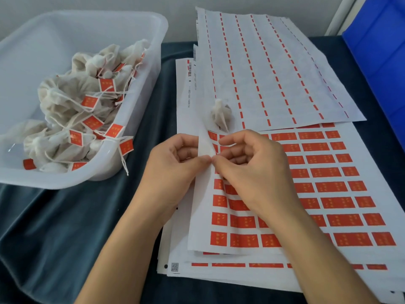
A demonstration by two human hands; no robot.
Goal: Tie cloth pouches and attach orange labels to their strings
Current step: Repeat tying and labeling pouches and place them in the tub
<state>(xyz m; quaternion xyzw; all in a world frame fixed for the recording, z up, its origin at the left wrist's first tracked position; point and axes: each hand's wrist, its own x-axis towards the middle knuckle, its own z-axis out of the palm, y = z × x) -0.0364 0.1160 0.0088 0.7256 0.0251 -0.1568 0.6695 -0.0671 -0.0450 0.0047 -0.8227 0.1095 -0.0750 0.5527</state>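
Observation:
A sheet of orange labels (324,187) lies in front of me on a stack of paper. Its left edge (205,145) is lifted and curled up. My left hand (173,163) pinches that raised edge between thumb and forefinger. My right hand (247,163) meets it at the same spot, fingertips pinched on the edge or on a label there; which one I cannot tell. A small white cloth pouch (221,116), tied at the top and without a label, sits just beyond my hands on the paper.
A translucent plastic tub (140,119) at the left holds several tied pouches with orange labels (89,102). Used label sheets (274,69) with only thin orange strips lie at the back. A blue bin (381,51) stands at the right. A dark cloth (54,227) covers the table.

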